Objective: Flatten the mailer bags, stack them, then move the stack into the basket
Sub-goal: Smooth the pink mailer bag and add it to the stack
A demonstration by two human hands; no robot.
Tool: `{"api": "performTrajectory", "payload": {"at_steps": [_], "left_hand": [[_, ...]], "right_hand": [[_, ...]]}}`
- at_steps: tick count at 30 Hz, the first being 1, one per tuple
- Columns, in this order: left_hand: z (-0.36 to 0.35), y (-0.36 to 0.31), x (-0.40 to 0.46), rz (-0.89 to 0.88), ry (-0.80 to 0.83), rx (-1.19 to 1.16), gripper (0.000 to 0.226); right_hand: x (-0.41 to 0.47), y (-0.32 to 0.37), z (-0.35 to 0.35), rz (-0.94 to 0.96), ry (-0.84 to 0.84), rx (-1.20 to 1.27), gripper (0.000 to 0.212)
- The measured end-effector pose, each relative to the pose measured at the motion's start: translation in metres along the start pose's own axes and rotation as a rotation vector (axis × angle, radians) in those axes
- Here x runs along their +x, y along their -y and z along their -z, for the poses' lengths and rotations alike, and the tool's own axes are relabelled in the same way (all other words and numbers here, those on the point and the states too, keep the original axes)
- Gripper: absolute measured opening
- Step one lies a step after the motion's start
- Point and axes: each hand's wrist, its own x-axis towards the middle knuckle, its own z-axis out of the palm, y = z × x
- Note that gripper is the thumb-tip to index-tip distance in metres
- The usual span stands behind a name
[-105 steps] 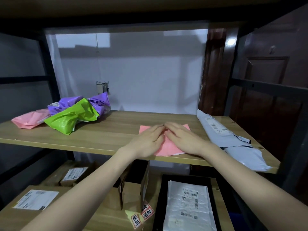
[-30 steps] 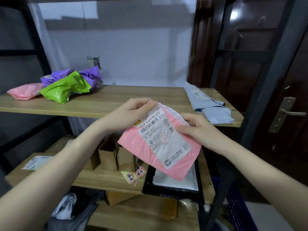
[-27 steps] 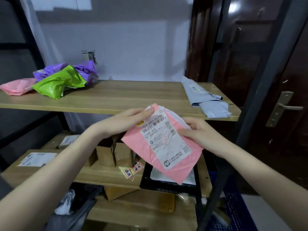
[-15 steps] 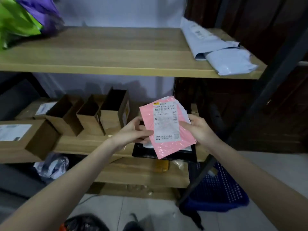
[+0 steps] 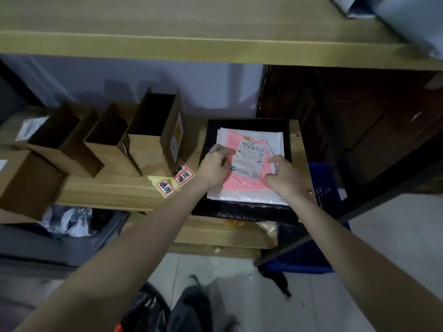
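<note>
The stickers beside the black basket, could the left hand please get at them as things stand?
Probably yes: the stickers lie uncovered at the shelf's front edge, just beside the left hand, with nothing between them.

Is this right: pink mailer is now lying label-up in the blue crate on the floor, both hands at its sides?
Not quite. In the head view the pink mailer lies label-up in the black basket on the lower shelf, on top of a white mailer, not in the blue crate on the floor. The rest holds: left hand and right hand are at its sides.
</note>
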Motion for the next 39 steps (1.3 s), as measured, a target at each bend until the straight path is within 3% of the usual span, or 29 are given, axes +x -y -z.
{"api": "performTrajectory", "payload": {"at_steps": [3,5,7,10,12,18,30,39], "left_hand": [[-0.004,0.007,0.008,-0.028,0.086,0.271,0.045],[-0.005,0.007,0.006,-0.093,0.057,0.526,0.050],[-0.010,0.005,0.005,-0.205,0.010,0.596,0.053],[-0.028,0.004,0.015,-0.270,0.039,0.573,0.056],[-0.039,0.006,0.025,-0.234,0.090,0.585,0.055],[-0.048,0.024,0.035,-0.119,0.224,0.619,0.057],[-0.053,0.026,0.036,-0.088,0.220,0.575,0.057],[-0.039,0.018,0.047,-0.068,0.360,0.643,0.058]], "right_hand": [[0.007,-0.007,-0.005,-0.015,-0.035,-0.218,0.046],[0.010,-0.009,-0.007,0.010,-0.097,-0.280,0.050],[0.015,-0.009,-0.009,0.144,-0.161,-0.311,0.051],[0.030,-0.009,-0.018,0.347,-0.134,-0.482,0.053],[0.041,-0.009,-0.026,0.371,-0.062,-0.583,0.056],[0.057,-0.022,-0.043,0.327,0.117,-0.710,0.059],[0.059,-0.030,-0.046,0.312,0.153,-0.698,0.057],[0.070,-0.011,-0.033,0.229,0.323,-0.817,0.062]]}}
